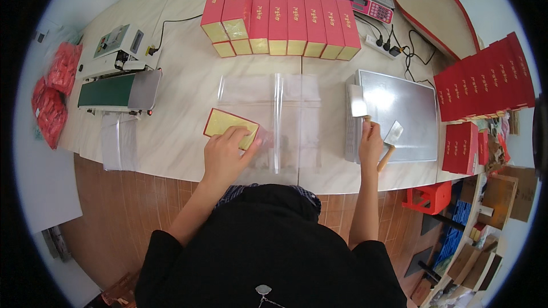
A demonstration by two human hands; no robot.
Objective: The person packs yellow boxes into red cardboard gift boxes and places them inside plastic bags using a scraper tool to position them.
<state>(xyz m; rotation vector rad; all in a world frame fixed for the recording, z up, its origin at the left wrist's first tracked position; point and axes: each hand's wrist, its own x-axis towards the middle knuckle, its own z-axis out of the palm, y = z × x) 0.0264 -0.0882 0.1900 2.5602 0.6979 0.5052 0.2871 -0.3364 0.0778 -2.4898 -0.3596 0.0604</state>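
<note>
My left hand (226,150) grips an upright red box with a gold end face (227,125), thumb and fingers spread over its top. The box stands at the left edge of some clear plastic film (295,124), which lies flat on the table before me. Further right, my right hand (370,145) is closed around the wooden handle of a flat-bladed metal scraper (358,102). That blade is over the left edge of a flat metal hot plate (406,98). A second scraper (394,132) rests on the plate's front part, its wooden handle jutting past the edge.
A row of red-and-gold boxes (295,21) stands at the back, near a pink-panelled scale (361,2). A band sealer (115,77) occupies the left. More red boxes (483,81) are stacked right, beyond a power strip (381,47) with black cables. A red stool (428,199) stands below.
</note>
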